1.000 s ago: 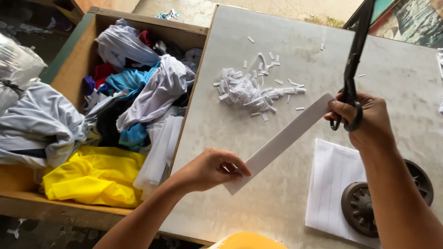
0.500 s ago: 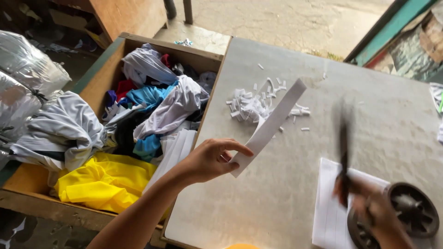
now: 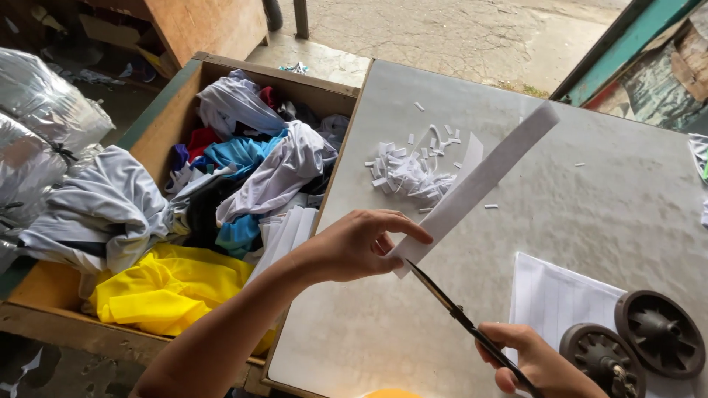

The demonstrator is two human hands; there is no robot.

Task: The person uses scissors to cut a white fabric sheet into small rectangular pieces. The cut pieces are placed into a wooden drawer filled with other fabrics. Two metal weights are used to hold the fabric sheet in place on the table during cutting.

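Note:
My left hand [image 3: 360, 243] pinches the near end of a long white paper strip [image 3: 483, 180] that slants up and to the right over the grey table [image 3: 590, 214]. My right hand [image 3: 535, 361], at the bottom edge, grips black scissors [image 3: 457, 313] whose blades point up-left with the tip touching the strip's near end beside my left fingers. Beyond the strip lies a pile of small white paper cuttings [image 3: 413, 169].
A wooden box [image 3: 173, 110] full of mixed clothes, with a yellow garment [image 3: 169, 287] in front, stands left of the table. A lined white sheet [image 3: 560, 306] under two black wheels [image 3: 660, 332] lies at the right. Silver bags [image 3: 40, 140] sit far left.
My right hand came down from high at the right to the bottom edge and turned the scissors' tip up to the strip. The strip tilted more upright in my left hand.

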